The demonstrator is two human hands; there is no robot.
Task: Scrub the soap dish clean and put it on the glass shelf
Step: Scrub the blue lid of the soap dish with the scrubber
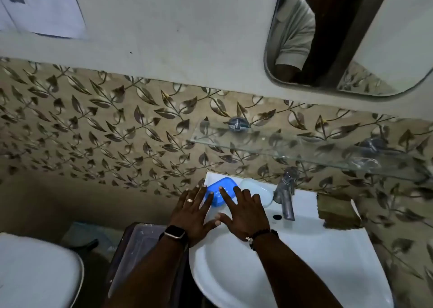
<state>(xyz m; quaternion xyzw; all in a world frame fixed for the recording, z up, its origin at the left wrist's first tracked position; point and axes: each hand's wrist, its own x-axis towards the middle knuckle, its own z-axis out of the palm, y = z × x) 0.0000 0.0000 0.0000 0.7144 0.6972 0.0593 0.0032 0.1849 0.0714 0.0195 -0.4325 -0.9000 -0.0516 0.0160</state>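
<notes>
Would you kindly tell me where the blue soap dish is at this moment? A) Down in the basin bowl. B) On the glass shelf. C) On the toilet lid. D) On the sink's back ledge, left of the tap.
D: the blue soap dish sits on the sink ledge left of the tap, under the fingertips of both hands, while the glass shelf above holds no dish.

You can see a white sink (328, 256) with a metal tap (286, 191) at its back. A brown sponge (337, 210) sits on the sink's right side. A mirror (351, 38) hangs on the wall. A white toilet (35, 275) stands far left.
</notes>
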